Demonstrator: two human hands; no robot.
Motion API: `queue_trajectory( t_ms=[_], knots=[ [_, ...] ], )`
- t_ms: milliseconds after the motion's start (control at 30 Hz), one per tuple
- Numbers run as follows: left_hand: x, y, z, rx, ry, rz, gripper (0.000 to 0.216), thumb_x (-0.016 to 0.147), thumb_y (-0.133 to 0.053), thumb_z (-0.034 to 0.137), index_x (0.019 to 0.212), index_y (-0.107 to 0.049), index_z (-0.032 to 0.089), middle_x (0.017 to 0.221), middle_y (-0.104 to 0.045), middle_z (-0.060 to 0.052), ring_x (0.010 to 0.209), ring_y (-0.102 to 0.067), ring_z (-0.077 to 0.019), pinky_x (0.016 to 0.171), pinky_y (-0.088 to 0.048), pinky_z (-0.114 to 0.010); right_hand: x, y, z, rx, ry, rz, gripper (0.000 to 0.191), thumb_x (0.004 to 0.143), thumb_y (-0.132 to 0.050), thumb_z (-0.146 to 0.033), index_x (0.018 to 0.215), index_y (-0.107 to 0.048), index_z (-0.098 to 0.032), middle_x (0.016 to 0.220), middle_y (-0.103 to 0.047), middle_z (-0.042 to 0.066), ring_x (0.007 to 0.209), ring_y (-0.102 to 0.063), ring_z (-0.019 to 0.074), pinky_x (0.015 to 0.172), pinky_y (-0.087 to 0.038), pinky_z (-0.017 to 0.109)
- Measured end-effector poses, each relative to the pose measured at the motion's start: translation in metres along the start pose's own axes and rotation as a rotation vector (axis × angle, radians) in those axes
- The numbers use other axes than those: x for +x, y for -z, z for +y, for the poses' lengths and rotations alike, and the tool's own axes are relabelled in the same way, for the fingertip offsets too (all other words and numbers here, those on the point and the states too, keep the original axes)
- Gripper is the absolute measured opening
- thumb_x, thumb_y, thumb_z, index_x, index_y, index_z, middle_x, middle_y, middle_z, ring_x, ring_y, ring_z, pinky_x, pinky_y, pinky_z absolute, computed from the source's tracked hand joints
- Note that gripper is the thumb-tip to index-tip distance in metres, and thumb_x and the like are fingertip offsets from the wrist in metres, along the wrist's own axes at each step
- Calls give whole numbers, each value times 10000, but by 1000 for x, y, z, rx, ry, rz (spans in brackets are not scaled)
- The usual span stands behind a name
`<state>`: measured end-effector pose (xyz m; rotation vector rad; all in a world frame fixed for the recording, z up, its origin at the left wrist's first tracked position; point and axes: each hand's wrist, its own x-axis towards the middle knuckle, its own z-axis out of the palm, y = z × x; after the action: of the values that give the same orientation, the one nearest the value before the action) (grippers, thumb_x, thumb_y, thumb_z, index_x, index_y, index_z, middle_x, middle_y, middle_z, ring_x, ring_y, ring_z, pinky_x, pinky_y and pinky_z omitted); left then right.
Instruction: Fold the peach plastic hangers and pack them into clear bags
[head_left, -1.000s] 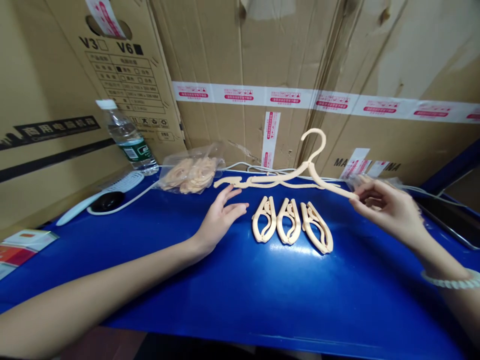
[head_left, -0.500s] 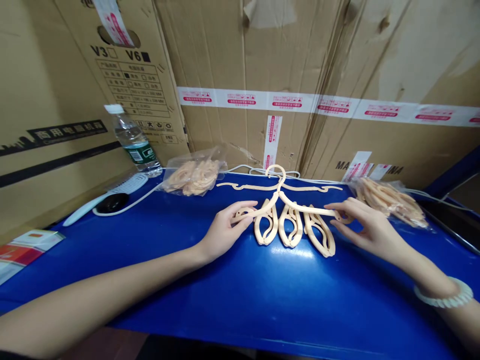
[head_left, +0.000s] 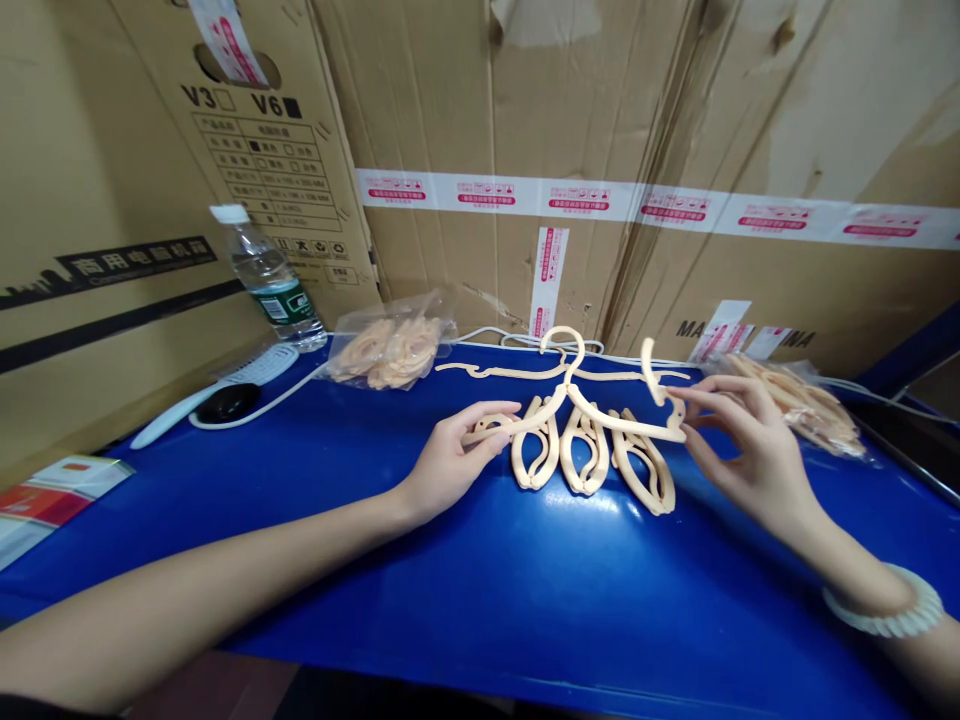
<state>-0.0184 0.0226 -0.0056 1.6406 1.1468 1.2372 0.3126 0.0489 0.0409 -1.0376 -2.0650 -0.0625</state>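
A peach-coloured folding clothes hanger (head_left: pixel 619 427) is held up between my two hands, its hook at the top. My left hand (head_left: pixel 454 455) pinches the hanger's left end. At the right end, my right hand (head_left: pixel 750 445) grips the joint with fingertips; a short end piece there points upward. Beneath the hanger, folded hangers (head_left: pixel 585 455) lie in a row on the blue table (head_left: pixel 480 600). Behind it, another unfolded hanger (head_left: pixel 517 374) rests flat near the cardboard.
Clear bags of folded hangers lie at the left (head_left: pixel 390 350) and right (head_left: pixel 799 400). A water bottle (head_left: pixel 274 285), a pale blue brush (head_left: pixel 217 390), a black mouse-like object (head_left: pixel 227 403) and a printed packet (head_left: pixel 60 500) are on the left. Cardboard boxes (head_left: pixel 480 110) wall the back.
The hanger's right end piece has swung upward at my right hand. The right hand has shifted slightly right; my left hand keeps its hold almost in place.
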Motion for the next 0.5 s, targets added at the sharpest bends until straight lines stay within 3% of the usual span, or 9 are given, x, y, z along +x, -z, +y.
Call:
queue_trajectory(
  t_ms=[167, 267, 400, 500],
  knots=[
    [-2, -1, 2, -55, -12, 23, 350, 909, -639, 289, 1240, -653, 178, 1199, -728, -80, 1087, -710, -240, 1013, -552, -391, 0, -1, -1, 407, -239, -105, 335, 911, -626, -353, 1237, -631, -275, 1202, -659, 97, 1005, -692, 263, 778, -625, 381],
    [-1, -2, 2, -94, -8, 30, 346, 894, -659, 273, 1227, -652, 180, 1145, -740, -70, 1072, -717, -235, 989, -571, -379, 1, -4, -9, 578, -372, -158, 357, 873, -699, -405, 1195, -642, -261, 1249, -665, 98, 957, -710, 247, 734, -640, 362],
    [0, -3, 2, -200, 12, 32, 394, 860, -725, 298, 1223, -635, 174, 1100, -751, -70, 1011, -739, -224, 983, -581, -386, 2, -8, -18, 677, -468, -223, 385, 848, -754, -424, 1164, -652, -230, 911, -722, 57, 735, -699, 196, 617, -611, 312],
    [0, -4, 1, -301, 42, 61, 473, 807, -794, 293, 1233, -629, 171, 1066, -759, -64, 996, -740, -213, 975, -582, -367, 1, -9, -16, 748, -485, -159, 295, 869, -739, -416, 1090, -688, -228, 807, -686, 23, 656, -634, 150, 581, -570, 276]
  ],
)
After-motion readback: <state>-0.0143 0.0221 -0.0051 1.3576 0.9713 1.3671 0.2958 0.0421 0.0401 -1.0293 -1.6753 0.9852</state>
